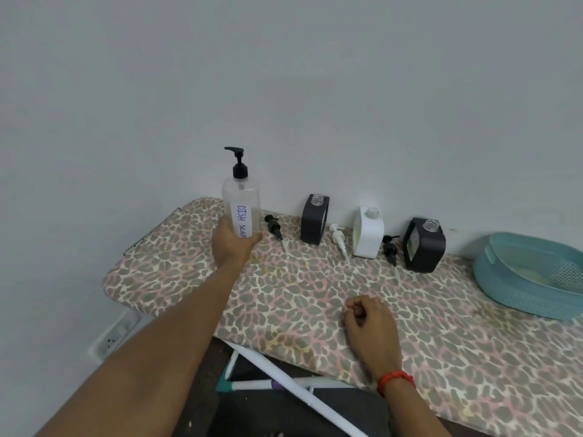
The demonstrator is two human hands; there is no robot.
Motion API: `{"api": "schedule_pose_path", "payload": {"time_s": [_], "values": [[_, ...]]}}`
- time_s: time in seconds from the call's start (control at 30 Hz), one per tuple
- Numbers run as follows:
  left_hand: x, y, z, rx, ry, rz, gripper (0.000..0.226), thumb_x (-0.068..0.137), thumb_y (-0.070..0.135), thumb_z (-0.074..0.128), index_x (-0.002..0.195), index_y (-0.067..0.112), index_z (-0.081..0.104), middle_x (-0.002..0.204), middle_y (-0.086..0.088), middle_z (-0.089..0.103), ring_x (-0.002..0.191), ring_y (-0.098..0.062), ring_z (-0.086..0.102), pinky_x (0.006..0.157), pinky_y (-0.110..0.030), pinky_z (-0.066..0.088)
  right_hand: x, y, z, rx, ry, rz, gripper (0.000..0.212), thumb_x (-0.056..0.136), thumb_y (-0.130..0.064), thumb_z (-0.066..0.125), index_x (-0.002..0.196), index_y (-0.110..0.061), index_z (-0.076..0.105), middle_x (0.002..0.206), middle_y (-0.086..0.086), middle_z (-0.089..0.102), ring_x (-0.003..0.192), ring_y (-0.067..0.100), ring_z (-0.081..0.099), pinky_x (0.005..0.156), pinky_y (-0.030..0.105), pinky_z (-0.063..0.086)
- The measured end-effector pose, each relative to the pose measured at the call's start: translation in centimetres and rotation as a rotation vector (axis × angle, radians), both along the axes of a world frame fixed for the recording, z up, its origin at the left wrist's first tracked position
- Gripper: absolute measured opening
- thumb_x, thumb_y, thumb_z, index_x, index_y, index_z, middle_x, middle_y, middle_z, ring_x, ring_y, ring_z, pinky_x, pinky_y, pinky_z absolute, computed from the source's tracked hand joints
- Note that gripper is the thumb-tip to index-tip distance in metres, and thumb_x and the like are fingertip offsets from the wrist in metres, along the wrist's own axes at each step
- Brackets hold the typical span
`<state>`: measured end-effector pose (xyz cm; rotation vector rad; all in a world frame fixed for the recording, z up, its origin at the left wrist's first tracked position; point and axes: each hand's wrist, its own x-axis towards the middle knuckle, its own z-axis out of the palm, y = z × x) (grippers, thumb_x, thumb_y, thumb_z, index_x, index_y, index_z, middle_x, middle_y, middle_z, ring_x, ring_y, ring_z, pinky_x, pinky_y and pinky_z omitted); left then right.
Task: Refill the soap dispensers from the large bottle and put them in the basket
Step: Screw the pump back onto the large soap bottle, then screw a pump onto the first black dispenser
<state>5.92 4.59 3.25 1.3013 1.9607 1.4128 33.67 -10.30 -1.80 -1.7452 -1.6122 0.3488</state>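
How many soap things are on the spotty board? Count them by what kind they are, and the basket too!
Large bottle, held by the left hand: 1
Small dispensers with open tops: 3 (black, white, black)
Loose pumps lying down: 3 (black, white, black)
Basket: 1
Total: 8

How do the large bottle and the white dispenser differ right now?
The large bottle is tall, clear and hand-labelled; the white dispenser is short, squat and opaque. The large bottle has its black pump on; the white dispenser's neck is open, with a white pump lying beside it. The left hand grips the large bottle; the white dispenser stands untouched. Both are upright.
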Motion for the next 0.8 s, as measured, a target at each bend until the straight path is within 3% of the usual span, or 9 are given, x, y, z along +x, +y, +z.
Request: {"api": "schedule_pose_path", "payload": {"time_s": [0.37,0.5,0.57,0.63,0.7,0.8], "values": [[-0.3,0.4,-1.1,-0.025,-0.093,-0.026,0.085,0.066,0.037,0.097,0.134,0.008,0.055,0.132,-0.012,0.066,0.119,-0.032,0.065,0.094,-0.040,0.054,0.0,0.1,-0.1,-0.028,-0.004,-0.018,0.003,0.091,-0.026,0.065,0.093,-0.024,0.066,0.087,-0.007,0.061,0.087,0.012,0.051,0.081,0.028,0.043],[-0.3,-2.0,-0.5,-0.084,-0.156,0.040,0.107,0.072,0.042,0.093,0.154,0.005,0.035,0.156,-0.015,0.046,0.143,-0.033,0.045,0.116,-0.045,0.041,-0.2,-0.1,0.5,-0.043,0.002,-0.017,0.003,0.091,-0.025,0.064,0.092,-0.023,0.066,0.088,-0.007,0.062,0.088,0.013,0.053,0.083,0.031,0.045],[0.6,-5.1,-1.1,-0.043,-0.157,0.094,0.097,0.082,0.039,0.087,0.155,0.005,0.034,0.157,-0.016,0.043,0.146,-0.034,0.041,0.120,-0.049,0.036,-0.4,-0.3,0.9,-0.047,0.030,-0.033,0.003,0.090,-0.025,0.064,0.088,-0.026,0.065,0.085,-0.008,0.062,0.085,0.012,0.054,0.084,0.035,0.050],[2.0,-8.4,-2.2,0.045,-0.064,0.057,0.074,0.088,0.027,0.081,0.148,0.005,0.044,0.148,-0.015,0.052,0.137,-0.033,0.049,0.115,-0.048,0.041,-1.2,0.0,1.7,-0.036,0.109,-0.058,0.004,0.090,-0.029,0.062,0.086,-0.030,0.062,0.083,-0.010,0.061,0.080,0.011,0.058,0.079,0.039,0.055],[2.7,-10.1,-3.3,0.101,0.071,-0.118,0.057,0.090,0.020,0.078,0.140,0.008,0.054,0.139,-0.010,0.059,0.129,-0.027,0.054,0.111,-0.044,0.045,-2.7,1.2,3.4,-0.005,0.158,-0.060,0.004,0.093,-0.033,0.061,0.093,-0.029,0.062,0.090,-0.008,0.062,0.083,0.012,0.060,0.079,0.040,0.057],[2.9,-10.0,-4.2,0.012,0.259,-0.382,0.046,0.090,0.026,0.077,0.132,0.013,0.064,0.132,-0.004,0.066,0.123,-0.021,0.060,0.108,-0.039,0.046,-5.5,5.2,7.4,0.031,0.187,-0.012,0.024,0.097,-0.037,0.063,0.112,-0.019,0.062,0.104,-0.004,0.064,0.094,0.014,0.061,0.088,0.033,0.056]]}}
